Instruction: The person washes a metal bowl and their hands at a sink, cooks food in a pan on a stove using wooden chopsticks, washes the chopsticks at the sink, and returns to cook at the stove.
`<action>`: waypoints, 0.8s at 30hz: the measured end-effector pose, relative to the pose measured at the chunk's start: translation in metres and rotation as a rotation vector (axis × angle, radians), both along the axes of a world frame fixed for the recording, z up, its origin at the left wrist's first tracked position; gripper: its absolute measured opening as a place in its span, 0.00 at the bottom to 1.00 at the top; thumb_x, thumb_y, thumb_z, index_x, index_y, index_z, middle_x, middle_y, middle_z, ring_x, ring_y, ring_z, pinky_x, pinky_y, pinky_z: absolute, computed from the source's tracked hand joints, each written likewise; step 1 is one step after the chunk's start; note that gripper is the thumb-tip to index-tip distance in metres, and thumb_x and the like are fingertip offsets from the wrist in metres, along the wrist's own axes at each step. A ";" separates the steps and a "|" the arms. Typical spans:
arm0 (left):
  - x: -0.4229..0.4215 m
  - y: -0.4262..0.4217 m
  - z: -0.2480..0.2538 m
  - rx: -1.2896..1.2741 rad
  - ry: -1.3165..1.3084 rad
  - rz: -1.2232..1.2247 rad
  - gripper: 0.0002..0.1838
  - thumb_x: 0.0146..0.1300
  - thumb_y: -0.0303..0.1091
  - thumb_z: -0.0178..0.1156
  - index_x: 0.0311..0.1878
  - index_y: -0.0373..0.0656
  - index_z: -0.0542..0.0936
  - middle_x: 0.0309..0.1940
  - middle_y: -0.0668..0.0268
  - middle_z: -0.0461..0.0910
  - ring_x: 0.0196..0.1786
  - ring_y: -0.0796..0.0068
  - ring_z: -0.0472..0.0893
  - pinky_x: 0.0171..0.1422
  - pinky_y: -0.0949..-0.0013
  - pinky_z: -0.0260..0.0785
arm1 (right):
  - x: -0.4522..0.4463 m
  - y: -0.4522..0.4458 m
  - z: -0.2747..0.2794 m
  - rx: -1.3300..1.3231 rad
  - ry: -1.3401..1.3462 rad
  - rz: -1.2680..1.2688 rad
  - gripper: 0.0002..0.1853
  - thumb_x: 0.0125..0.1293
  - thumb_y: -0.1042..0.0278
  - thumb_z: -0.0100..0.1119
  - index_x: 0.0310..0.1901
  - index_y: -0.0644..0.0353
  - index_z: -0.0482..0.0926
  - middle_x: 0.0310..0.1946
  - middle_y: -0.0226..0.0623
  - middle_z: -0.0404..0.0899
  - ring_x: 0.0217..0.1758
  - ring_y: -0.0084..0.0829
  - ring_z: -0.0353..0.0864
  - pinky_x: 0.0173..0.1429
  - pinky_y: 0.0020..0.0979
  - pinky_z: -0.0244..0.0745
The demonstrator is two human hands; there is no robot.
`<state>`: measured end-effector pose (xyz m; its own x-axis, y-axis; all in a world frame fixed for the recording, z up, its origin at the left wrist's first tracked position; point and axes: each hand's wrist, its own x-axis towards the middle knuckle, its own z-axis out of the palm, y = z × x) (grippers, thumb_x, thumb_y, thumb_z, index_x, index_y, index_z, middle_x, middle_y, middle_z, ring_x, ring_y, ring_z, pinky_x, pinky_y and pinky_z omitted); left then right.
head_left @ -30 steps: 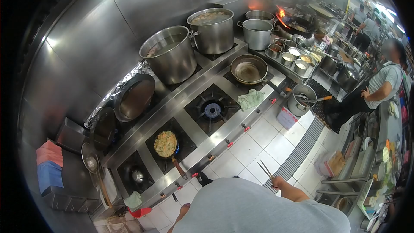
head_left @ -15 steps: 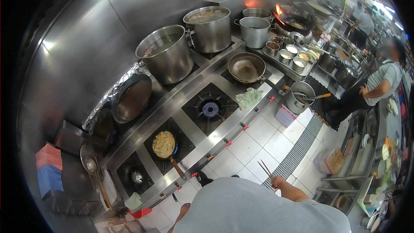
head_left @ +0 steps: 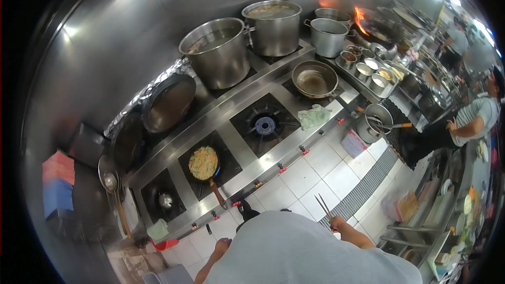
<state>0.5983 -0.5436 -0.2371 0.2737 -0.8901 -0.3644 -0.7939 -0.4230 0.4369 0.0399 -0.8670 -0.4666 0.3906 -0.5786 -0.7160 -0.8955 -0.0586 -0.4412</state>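
Observation:
My right hand is closed around thin tongs, held over the tiled floor with their two tips apart and pointing away from me. My left hand hangs low by my side, fingers curled, with nothing seen in it. Beyond it, a frying pan with a brown handle sits on a burner. Blue flame shows at the pan's edge. A round, golden omelette-like pancake with green bits fills the pan. Neither hand touches the pan.
An unlit burner, a green cloth and an oily pan lie to the right. Tall stockpots stand behind. Flames rise at a far wok. A co-worker stands at right near a pot with utensils.
My view has shifted, so the stove and pots appear a little displaced. My left hand and forearm have come further into view. The tongs stay in my right hand.

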 end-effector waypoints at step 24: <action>-0.036 -0.202 0.214 -0.359 0.559 0.372 0.16 0.68 0.35 0.54 0.54 0.38 0.77 0.48 0.62 0.80 0.49 0.75 0.78 0.55 0.70 0.69 | 0.302 -0.060 0.413 -0.069 -0.809 -0.076 0.11 0.70 0.67 0.49 0.48 0.62 0.76 0.21 0.26 0.70 0.22 0.16 0.66 0.26 0.21 0.64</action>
